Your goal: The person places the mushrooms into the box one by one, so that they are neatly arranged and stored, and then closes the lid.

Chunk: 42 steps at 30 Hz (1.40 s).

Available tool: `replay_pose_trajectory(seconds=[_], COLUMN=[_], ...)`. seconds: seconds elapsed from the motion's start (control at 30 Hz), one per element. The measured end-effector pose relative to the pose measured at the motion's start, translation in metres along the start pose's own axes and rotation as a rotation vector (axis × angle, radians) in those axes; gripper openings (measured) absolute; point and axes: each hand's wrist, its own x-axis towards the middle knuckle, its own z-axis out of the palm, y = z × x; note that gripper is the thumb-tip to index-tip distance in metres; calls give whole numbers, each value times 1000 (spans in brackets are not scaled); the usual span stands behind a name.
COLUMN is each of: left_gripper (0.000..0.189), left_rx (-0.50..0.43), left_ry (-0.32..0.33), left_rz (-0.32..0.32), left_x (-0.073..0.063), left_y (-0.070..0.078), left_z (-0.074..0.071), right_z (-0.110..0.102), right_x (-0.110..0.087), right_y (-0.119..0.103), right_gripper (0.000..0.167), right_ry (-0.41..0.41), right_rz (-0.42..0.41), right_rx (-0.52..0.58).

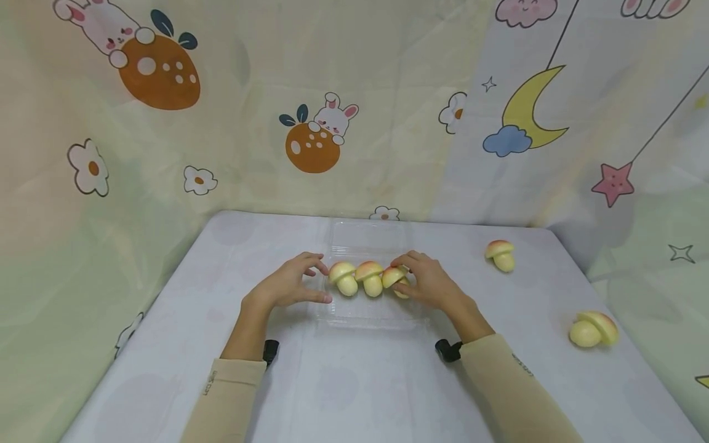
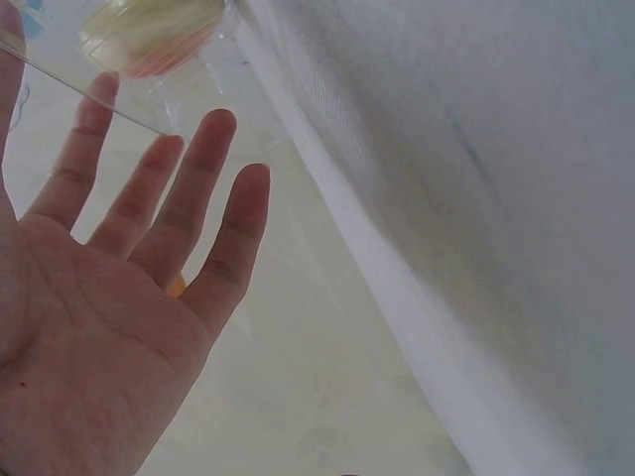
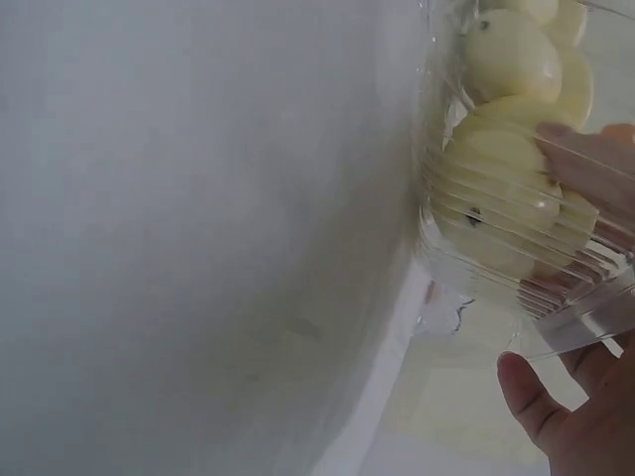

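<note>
A clear plastic clamshell box (image 1: 365,312) stands with its lid (image 1: 368,235) folded back on the far side. In it, three yellow mushrooms with reddish caps lie in a row: the left mushroom (image 1: 347,284), the middle mushroom (image 1: 372,284) and the right mushroom (image 1: 392,276). My right hand (image 1: 431,284) reaches over the box's right side and holds the right mushroom between thumb and fingers. Beside the box's left wall, my left hand (image 1: 289,284) has its fingers loosely spread, holding nothing; the left wrist view shows its bare palm (image 2: 104,307).
Two more mushrooms are on the white table (image 1: 343,381): one mushroom (image 1: 503,257) at the back right, another mushroom (image 1: 588,333) near the right edge. A printed cloth (image 1: 249,123) hangs behind the table and along its sides.
</note>
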Motion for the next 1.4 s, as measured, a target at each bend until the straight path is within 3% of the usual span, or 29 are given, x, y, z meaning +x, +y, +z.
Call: replay_pose_trajectory(seconds=[0.23, 0.6, 1.03, 1.4], left_gripper=[54, 55, 56, 61], left_rx=[5, 7, -3, 3], left_ry=[-3, 4, 11, -2], left_rz=[-6, 1, -22, 1], left_x=[1, 1, -1, 0], left_y=[-2, 0, -1, -2], left_z=[2, 1, 2, 1], right_z=[-4, -7, -31, -41], right_x=[7, 5, -2, -23], right_y=[-5, -5, 8, 19], right_gripper=[41, 47, 49, 46], right_ry=[-64, -39, -3, 64], right_rz=[40, 33, -32, 21], right_rx=[-62, -76, -68, -52])
